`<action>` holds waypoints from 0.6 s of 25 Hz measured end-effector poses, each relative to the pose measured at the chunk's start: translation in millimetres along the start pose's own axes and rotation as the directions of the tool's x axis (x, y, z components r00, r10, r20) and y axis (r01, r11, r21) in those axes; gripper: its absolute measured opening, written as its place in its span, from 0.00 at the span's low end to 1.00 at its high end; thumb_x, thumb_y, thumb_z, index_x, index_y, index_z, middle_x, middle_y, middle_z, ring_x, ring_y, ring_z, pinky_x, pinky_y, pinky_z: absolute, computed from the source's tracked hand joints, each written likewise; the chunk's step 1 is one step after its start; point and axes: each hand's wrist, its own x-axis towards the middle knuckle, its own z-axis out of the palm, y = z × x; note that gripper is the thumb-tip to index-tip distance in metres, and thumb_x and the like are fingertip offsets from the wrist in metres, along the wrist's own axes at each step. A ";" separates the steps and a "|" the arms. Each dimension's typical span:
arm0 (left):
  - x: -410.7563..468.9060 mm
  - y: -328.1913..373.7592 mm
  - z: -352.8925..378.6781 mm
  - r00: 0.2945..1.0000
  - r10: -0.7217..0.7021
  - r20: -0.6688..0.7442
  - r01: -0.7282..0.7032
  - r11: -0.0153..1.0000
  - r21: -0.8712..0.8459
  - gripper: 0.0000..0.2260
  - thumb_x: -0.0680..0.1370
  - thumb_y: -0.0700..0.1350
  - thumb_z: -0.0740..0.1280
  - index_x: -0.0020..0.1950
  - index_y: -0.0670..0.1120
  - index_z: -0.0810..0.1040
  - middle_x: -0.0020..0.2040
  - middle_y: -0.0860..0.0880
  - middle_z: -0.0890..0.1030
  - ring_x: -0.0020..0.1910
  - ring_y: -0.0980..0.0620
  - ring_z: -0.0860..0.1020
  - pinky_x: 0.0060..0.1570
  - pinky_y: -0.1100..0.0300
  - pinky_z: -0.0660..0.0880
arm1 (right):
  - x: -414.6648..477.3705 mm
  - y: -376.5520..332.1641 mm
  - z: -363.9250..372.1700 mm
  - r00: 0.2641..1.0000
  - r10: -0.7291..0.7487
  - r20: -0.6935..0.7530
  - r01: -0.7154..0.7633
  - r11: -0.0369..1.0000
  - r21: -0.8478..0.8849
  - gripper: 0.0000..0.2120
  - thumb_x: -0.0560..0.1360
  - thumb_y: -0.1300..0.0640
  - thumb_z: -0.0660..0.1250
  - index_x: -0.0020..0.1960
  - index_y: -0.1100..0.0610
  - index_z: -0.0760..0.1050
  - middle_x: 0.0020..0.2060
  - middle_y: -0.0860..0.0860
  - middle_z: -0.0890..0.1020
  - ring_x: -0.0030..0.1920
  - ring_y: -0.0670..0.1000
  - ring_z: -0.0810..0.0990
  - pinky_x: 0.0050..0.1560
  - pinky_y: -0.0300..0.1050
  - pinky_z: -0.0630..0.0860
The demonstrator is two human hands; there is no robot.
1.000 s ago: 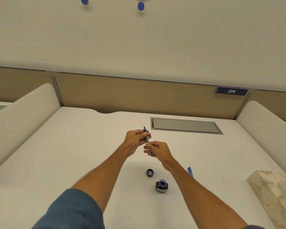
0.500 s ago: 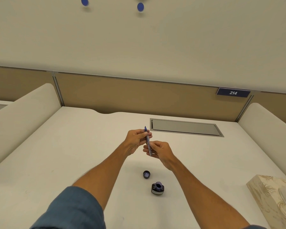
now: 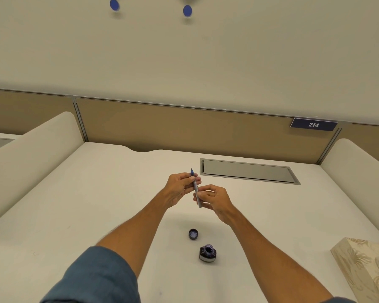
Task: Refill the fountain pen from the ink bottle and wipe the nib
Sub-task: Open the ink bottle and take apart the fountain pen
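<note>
Both hands hold a thin fountain pen [image 3: 195, 189] above the white desk, its blue nib end pointing up and away. My left hand [image 3: 179, 186] pinches the upper part near the nib. My right hand [image 3: 212, 199] grips the lower grey end with its fingertips. The open ink bottle [image 3: 207, 253], dark glass with purple ink at its mouth, stands on the desk near me, below the hands. Its round cap [image 3: 193, 234] lies upside down just left of and behind the bottle.
A patterned tissue box [image 3: 365, 265] sits at the right edge. A grey cable hatch [image 3: 247, 171] is set into the desk behind the hands. Padded dividers [image 3: 31, 154] rise on both sides, and a tan panel with a "214" plate [image 3: 313, 124] closes the back.
The view has shifted slightly, so a blue pen part by my right forearm is hidden. My hands keep the pen in about the same place; right fingers shifted a little on its lower end.
</note>
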 end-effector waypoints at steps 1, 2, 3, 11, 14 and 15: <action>0.9 -0.2 0.8 1.000 -0.003 0.002 0.003 1.000 0.006 0.12 0.81 0.34 0.61 0.63 0.31 0.74 0.55 0.38 0.81 0.55 0.41 0.81 0.59 0.50 0.78 | 0.5 -0.3 -0.3 1.000 -0.006 -0.024 0.006 1.000 -0.006 0.09 0.72 0.65 0.73 0.51 0.64 0.78 0.44 0.60 0.84 0.42 0.56 0.85 0.45 0.48 0.83; 1.4 -0.5 1.9 1.000 -0.004 0.005 0.004 1.000 0.009 0.12 0.81 0.34 0.61 0.63 0.32 0.74 0.56 0.38 0.81 0.55 0.41 0.81 0.60 0.49 0.77 | 1.4 -0.1 -0.3 0.999 -0.006 -0.041 0.006 1.000 -0.007 0.10 0.70 0.65 0.74 0.49 0.63 0.77 0.43 0.59 0.84 0.41 0.55 0.84 0.45 0.48 0.83; 1.5 -0.7 2.9 1.000 -0.003 0.007 0.003 1.000 0.008 0.12 0.81 0.34 0.60 0.63 0.32 0.74 0.56 0.38 0.81 0.55 0.42 0.81 0.61 0.49 0.77 | 2.2 0.2 0.1 0.999 0.001 -0.044 -0.001 1.000 -0.003 0.10 0.70 0.64 0.74 0.49 0.63 0.77 0.42 0.58 0.84 0.41 0.55 0.84 0.44 0.48 0.83; 2.6 -1.1 3.7 1.000 0.006 0.011 -0.006 1.000 0.017 0.12 0.81 0.35 0.60 0.62 0.32 0.74 0.57 0.38 0.81 0.56 0.40 0.81 0.60 0.49 0.77 | 3.9 1.3 -3.4 1.000 0.013 -0.026 -0.013 1.000 0.014 0.05 0.76 0.65 0.67 0.52 0.63 0.78 0.44 0.60 0.85 0.42 0.56 0.86 0.45 0.47 0.83; 4.1 -0.9 4.5 1.000 0.009 0.013 -0.009 1.000 0.018 0.12 0.81 0.35 0.60 0.63 0.32 0.74 0.57 0.37 0.81 0.56 0.40 0.81 0.63 0.46 0.75 | 2.0 1.4 -3.1 0.999 0.047 0.011 -0.048 0.994 0.099 0.06 0.77 0.64 0.67 0.53 0.64 0.78 0.47 0.62 0.85 0.45 0.59 0.86 0.48 0.50 0.83; 4.0 -0.4 4.4 1.000 0.009 0.014 -0.009 1.000 0.016 0.12 0.81 0.35 0.60 0.63 0.32 0.74 0.57 0.37 0.81 0.56 0.40 0.81 0.63 0.47 0.75 | 1.0 1.1 -3.6 0.999 0.045 0.023 -0.047 0.993 0.105 0.07 0.76 0.63 0.68 0.53 0.64 0.77 0.47 0.62 0.85 0.45 0.59 0.86 0.49 0.50 0.83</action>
